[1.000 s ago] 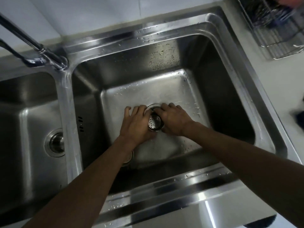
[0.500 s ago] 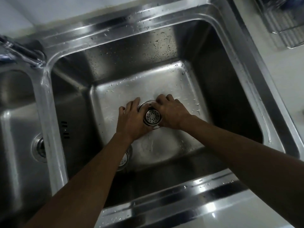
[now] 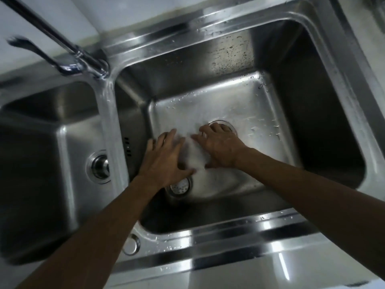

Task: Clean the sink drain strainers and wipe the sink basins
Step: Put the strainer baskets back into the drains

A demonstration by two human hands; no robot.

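Both my hands are down in the right basin (image 3: 260,97) of a steel double sink. My left hand (image 3: 164,159) lies flat on the basin floor with its fingers spread and holds nothing. My right hand (image 3: 220,147) rests over the right drain (image 3: 229,125), its fingers loosely bent across the opening and hiding what sits in it. A perforated strainer (image 3: 180,186) lies on the basin floor just below my left wrist. The strainer I held a moment ago is out of sight. The left basin (image 3: 41,147) shows its own drain (image 3: 100,166).
The faucet (image 3: 62,42) rises from the divider at the back left, with its lever beside it. Water droplets dot the right basin's floor and back wall. A round plug (image 3: 130,245) sits on the front rim.
The strainer held between both hands over the drain is no longer visible. My left hand has let go and spread flat to the left. The view swung back to the left.
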